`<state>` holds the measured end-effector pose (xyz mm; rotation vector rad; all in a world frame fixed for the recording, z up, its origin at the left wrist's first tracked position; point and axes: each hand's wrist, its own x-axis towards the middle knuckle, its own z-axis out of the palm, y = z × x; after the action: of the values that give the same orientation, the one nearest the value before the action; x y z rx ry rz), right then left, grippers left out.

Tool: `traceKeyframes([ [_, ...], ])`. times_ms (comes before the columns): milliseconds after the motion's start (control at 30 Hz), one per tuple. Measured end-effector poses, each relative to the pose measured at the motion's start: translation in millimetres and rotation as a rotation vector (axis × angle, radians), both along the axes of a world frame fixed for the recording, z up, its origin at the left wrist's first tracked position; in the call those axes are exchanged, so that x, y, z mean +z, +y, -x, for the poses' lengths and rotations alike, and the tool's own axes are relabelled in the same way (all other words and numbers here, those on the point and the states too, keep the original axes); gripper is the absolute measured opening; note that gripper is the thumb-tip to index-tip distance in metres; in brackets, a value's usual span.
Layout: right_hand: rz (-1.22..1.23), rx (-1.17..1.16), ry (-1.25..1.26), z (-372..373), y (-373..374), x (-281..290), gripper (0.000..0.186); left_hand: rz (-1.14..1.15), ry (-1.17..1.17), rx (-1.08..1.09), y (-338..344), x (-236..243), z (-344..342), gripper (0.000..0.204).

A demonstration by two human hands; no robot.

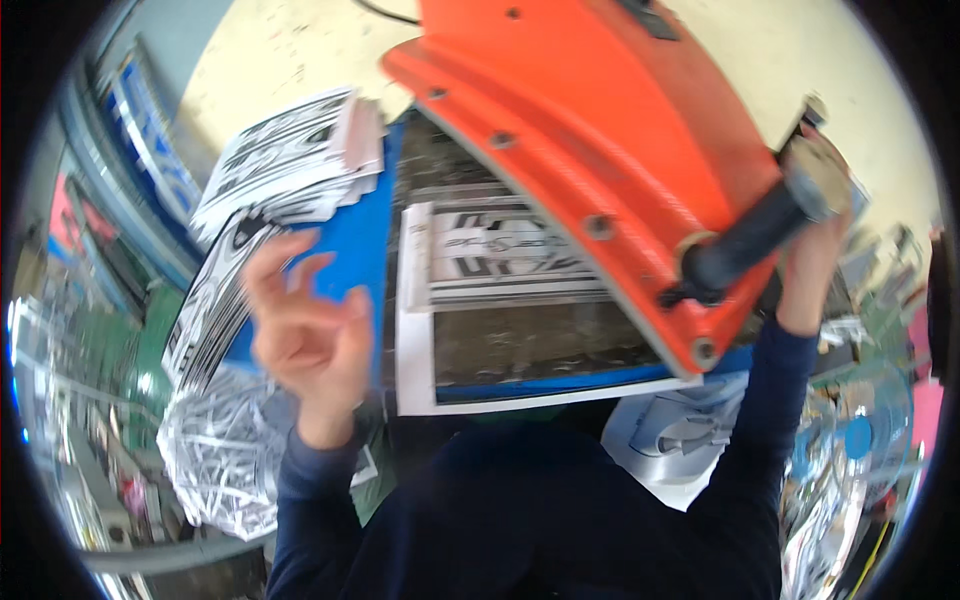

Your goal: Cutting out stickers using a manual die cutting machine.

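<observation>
A large orange metal press (640, 150) with a black handle (745, 240) spans the upper right of the work surface. My right hand (812, 240) is at the handle's outer end, closed on it and partly hidden behind it. Under the press lies a clear rectangular template (495, 250) over printed black-and-white paper, on a dark board (530, 350) with white sheet edges showing. My left hand (310, 320) is raised left of the board, fingers apart and loosely bent, holding nothing, beside a stack of printed sheets (210, 300) on a blue mat (350, 260).
Another pile of printed paper (275, 160) lies at upper left on the cream table (235, 60). Below left is a mass of shredded paper (220, 450); below right are white cut-out sheets (660, 440) and clear plastic containers (860, 430). Rails (110, 190) run along the left.
</observation>
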<state>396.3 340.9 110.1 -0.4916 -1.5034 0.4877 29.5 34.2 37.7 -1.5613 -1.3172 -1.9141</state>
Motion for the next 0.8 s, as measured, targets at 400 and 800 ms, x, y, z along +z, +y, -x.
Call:
traceKeyframes([
  [400,0.318,0.378,0.114,-33.2,43.3,-2.9,0.067,0.084,-0.386,-0.506,19.3,-15.1,-15.7,0.023],
  [800,0.435,0.15,0.321,-61.8,175.3,-0.8,0.065,0.102,-0.354,-0.497,19.4,-20.6,-15.3,0.021],
])
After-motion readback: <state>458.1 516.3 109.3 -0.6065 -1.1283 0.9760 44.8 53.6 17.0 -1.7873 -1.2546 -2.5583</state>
